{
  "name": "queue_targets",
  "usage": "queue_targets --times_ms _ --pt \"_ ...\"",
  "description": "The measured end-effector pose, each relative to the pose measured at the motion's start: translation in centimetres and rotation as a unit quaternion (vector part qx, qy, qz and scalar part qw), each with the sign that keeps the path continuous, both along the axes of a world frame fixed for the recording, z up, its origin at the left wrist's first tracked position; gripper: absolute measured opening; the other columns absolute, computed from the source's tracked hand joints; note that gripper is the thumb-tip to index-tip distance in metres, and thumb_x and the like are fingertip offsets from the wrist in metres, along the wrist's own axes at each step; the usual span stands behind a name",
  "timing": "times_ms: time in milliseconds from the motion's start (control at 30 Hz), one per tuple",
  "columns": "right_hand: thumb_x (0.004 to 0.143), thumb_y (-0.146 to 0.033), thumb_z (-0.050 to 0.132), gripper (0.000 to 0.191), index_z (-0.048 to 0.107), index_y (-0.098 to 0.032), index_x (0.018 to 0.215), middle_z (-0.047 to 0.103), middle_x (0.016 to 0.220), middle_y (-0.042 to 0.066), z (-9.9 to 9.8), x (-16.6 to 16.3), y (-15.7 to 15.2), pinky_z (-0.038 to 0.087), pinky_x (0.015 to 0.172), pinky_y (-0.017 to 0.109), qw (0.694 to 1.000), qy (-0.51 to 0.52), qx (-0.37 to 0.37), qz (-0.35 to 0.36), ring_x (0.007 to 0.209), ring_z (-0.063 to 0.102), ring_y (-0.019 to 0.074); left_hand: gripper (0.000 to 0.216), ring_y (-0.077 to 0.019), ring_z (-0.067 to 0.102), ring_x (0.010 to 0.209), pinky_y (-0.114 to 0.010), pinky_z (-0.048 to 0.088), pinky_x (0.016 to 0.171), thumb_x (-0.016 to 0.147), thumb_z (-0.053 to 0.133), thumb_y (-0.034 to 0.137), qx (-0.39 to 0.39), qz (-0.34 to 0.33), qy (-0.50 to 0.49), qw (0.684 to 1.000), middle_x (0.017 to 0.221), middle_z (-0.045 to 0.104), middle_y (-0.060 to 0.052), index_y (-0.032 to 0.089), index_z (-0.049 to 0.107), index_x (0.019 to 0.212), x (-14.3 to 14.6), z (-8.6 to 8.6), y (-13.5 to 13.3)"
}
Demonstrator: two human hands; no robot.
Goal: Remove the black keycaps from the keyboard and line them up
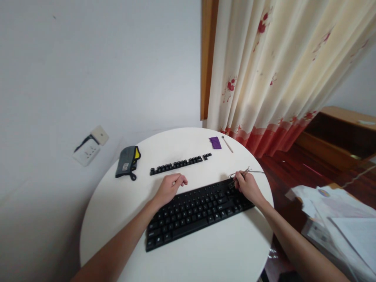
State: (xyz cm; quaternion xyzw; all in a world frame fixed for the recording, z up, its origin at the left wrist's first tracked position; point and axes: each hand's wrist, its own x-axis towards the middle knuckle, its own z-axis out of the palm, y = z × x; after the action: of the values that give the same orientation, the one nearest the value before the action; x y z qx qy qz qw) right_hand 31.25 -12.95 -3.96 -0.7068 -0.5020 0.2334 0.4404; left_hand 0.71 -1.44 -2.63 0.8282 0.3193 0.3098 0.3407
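black keyboard (200, 213) lies on the white table (214, 250); left hand (172, 186) curls loosely by its far edge, cannot tell if holding anything; right hand (246, 185) pinches a wire tool (246, 170) over its right end

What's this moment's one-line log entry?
left hand: curled near keyboard; right hand: holding wire tool over keyboard's right end; keycaps: lined up beyond keyboard

left hand (172, 186): loosely curled | right hand (246, 185): pinched | left forearm (129, 242), right forearm (289, 239): slanting forward and inward
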Motion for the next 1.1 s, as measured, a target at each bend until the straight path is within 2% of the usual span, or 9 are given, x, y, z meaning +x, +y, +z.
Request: queue_targets --times_ms 167,333,433,533,633,767,867,1100 --pt "0.093 -0.043 0.040 0.035 0.054 -0.018 0.072 0.055 0.049 -0.002 1.7 -1.1 0.5 0.033 0.041 0.022 0.994 0.092 0.041 0.030 0.037 0.045 0.0106 0.038 -0.0146 0.060 0.071 -0.026 0.045 0.071 0.097 0.041 0.034 0.001 -0.006 -0.002 1.000 0.074 0.067 -0.004 0.015 0.068 0.078 0.0 0.3 0.0" --pt "0.092 -0.043 0.045 0.031 0.056 -0.018 0.078 0.059 0.057 -0.002 4.1 -5.5 2.1 0.036 0.044 0.021 0.984 0.114 0.078 0.111 0.043 0.048 0.0099 0.021 -0.0164 0.061 0.079 -0.027 0.047 0.071 0.089 0.057 0.033 -0.004 -0.014 -0.013 1.000 0.089 0.069 -0.006 0.017 0.070 0.089 0.3 0.9 -0.5" --pt "0.092 -0.041 0.046 0.029 0.057 -0.018 0.079 0.060 0.060 -0.001 4.5 -8.6 3.5 0.039 0.046 0.021 0.975 0.115 0.084 0.171 0.047 0.050 0.0100 0.022 -0.0167 0.062 0.084 -0.029 0.049 0.077 0.084 0.064 0.030 -0.045 -0.031 -0.058 0.997 0.099 0.068 -0.007 0.017 0.068 0.102 0.5 0.9 -0.9" --pt "0.093 -0.040 0.044 0.029 0.056 -0.018 0.077 0.059 0.062 -0.002 4.4 -11.0 4.5 0.040 0.048 0.021 0.968 0.104 0.092 0.210 0.048 0.051 0.0098 0.035 -0.0178 0.063 0.090 -0.032 0.052 0.082 0.079 0.071 0.026 -0.119 -0.051 -0.114 0.985 0.105 0.067 -0.009 0.016 0.063 0.112 0.5 0.5 -0.9" --pt "0.094 -0.038 0.044 0.030 0.057 -0.018 0.076 0.059 0.064 -0.002 4.2 -12.3 5.0 0.042 0.052 0.021 0.965 0.080 0.105 0.226 0.052 0.053 0.0103 0.027 -0.0188 0.065 0.090 -0.034 0.052 0.086 0.078 0.072 0.025 -0.155 -0.046 -0.138 0.977 0.099 0.068 -0.009 0.013 0.065 0.101 0.4 0.2 -0.5" --pt "0.093 -0.036 0.044 0.029 0.065 -0.018 0.083 0.066 0.077 0.003 3.6 -12.5 4.8 0.047 0.068 0.025 0.968 0.038 0.128 0.211 0.072 0.062 0.0152 0.020 -0.0200 0.066 0.090 -0.036 0.053 0.088 0.079 0.070 0.025 -0.168 -0.048 -0.131 0.976 0.097 0.069 -0.010 0.012 0.068 0.094 0.2 0.1 -0.1" --pt "0.094 -0.037 0.042 0.034 0.068 -0.017 0.093 0.069 0.084 0.006 2.6 -12.6 4.5 0.050 0.074 0.029 0.971 0.075 0.100 0.204 0.080 0.065 0.0187 0.020 -0.0209 0.067 0.089 -0.036 0.054 0.086 0.080 0.069 0.025 -0.155 -0.063 -0.100 0.981 0.097 0.071 -0.010 0.012 0.071 0.095 0.2 0.0 -0.1" --pt "0.093 -0.042 0.044 0.038 0.070 -0.016 0.097 0.071 0.081 0.008 1.1 -13.1 4.0 0.053 0.067 0.029 0.983 0.084 0.059 0.151 0.075 0.067 0.0209 0.017 -0.0195 0.065 0.087 -0.032 0.053 0.081 0.084 0.065 0.026 -0.064 -0.053 -0.053 0.995 0.093 0.070 -0.008 0.016 0.074 0.094 0.5 -0.5 -0.5"
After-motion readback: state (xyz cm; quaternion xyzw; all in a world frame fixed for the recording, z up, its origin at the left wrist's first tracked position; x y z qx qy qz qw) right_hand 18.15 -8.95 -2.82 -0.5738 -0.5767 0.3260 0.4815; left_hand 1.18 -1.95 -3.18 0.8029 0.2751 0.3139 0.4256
